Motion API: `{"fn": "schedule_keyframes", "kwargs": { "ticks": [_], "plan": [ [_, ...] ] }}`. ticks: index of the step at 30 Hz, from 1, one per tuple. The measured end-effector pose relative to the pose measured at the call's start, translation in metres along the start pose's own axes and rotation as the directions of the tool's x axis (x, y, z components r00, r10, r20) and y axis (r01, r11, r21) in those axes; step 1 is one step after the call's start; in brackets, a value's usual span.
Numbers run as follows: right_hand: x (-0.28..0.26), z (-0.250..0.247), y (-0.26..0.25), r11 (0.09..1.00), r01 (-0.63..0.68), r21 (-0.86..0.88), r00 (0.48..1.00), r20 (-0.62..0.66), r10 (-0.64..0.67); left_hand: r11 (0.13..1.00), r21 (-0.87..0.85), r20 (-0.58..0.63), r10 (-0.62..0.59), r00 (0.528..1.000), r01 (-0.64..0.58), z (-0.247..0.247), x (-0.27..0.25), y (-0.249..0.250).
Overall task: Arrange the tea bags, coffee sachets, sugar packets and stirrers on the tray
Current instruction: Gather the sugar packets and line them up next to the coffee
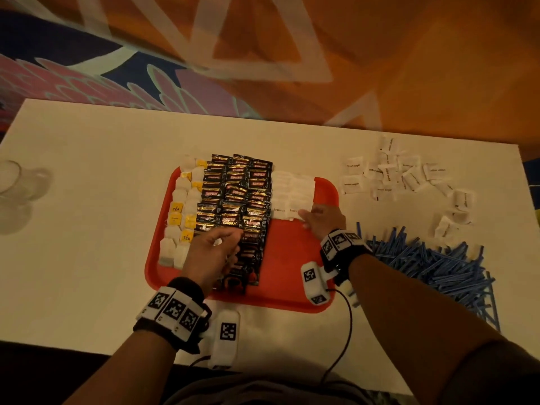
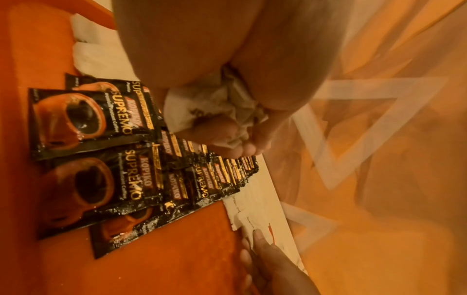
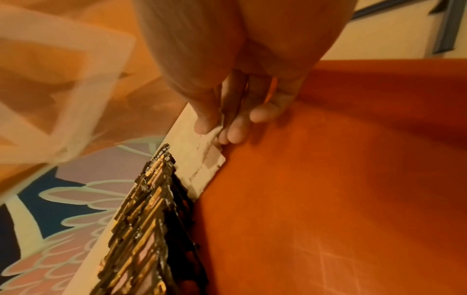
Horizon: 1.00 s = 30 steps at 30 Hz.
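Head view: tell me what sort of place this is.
Probably a hotel or function room set up for refreshment prep. A white table stands on bold patterned carpet, and a red tray holds rows of coffee sachets, with a heap of blue stirrers beside it.
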State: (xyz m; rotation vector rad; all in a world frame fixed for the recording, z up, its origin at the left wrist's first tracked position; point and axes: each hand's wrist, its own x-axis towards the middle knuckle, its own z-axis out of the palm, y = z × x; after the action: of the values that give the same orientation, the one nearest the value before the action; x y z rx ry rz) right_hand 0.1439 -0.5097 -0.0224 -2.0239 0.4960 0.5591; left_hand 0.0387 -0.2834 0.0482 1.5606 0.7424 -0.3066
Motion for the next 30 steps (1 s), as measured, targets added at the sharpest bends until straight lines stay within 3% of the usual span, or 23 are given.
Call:
{"fn": "schedule_keyframes", "kwargs": {
  "ticks": [6, 10, 12, 16, 19, 26, 30],
  "plan": [
    [0.015, 0.010, 0.002, 0.966, -0.024, -0.258, 0.995, -0.096, -0.001, 1.000, 0.000, 0.003, -0.023, 1.000, 0.023, -0.005, 0.005, -0.002],
    [0.009, 0.011, 0.000, 0.980, -0.047, -0.193, 0.982, -0.187, 0.010, 1.000, -0.009, 0.001, -0.028, 1.000, 0.028, -0.002, 0.008, 0.003],
    [0.007, 0.011, -0.001, 0.974, 0.028, -0.226, 0.977, -0.199, -0.074, 1.000, -0.002, -0.005, -0.030, 1.000, 0.030, -0.001, 0.009, 0.004],
    [0.006, 0.018, 0.000, 0.899, 0.285, -0.333, 0.947, -0.047, -0.318, 0.999, -0.007, -0.024, -0.054, 0.998, 0.054, -0.002, 0.010, 0.004],
    [0.008, 0.020, 0.002, 0.890, 0.300, -0.345, 0.951, 0.036, -0.306, 0.991, -0.074, -0.004, -0.113, 0.994, 0.112, -0.001, 0.010, 0.006],
    [-0.018, 0.007, -0.022, 0.936, 0.322, -0.145, 0.946, 0.002, -0.325, 0.865, -0.415, 0.204, -0.212, 0.956, 0.281, 0.009, 0.010, 0.024],
    [-0.060, 0.001, -0.056, 0.918, 0.396, -0.019, 0.887, 0.266, -0.377, 0.791, -0.496, 0.330, -0.209, 0.920, 0.358, 0.020, 0.006, 0.038]
  ]
}}
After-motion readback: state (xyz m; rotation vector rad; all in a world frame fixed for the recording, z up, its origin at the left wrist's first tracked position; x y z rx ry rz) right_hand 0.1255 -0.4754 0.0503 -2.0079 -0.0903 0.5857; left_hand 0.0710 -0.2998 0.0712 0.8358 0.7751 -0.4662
